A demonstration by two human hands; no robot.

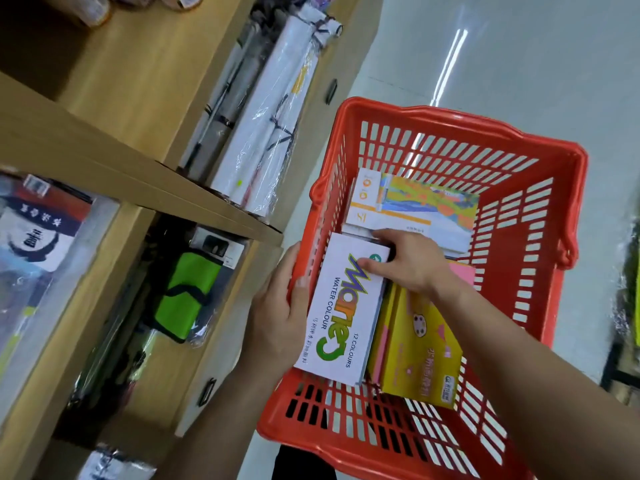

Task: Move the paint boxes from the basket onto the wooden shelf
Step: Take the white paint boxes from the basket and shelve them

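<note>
A red plastic basket (540, 258) sits on the floor beside the wooden shelf (145, 188). Inside it lies a white water colour box (341, 327) with a green and purple logo. My right hand (405, 263) grips the top end of that box, thumb on its face. My left hand (280, 306) clasps the basket's left rim next to the box. A yellow paint box (422, 351) leans to the right of the white one. At the basket's far end lie a white and orange box (367, 202) and a colourful painted box (429, 209).
The shelf at left holds plastic-wrapped rolls (263, 126), a green pouch (187, 292) and wrapped packets (38, 244). Pale shiny floor (519, 64) stretches beyond the basket. More goods show at the right edge (630, 306).
</note>
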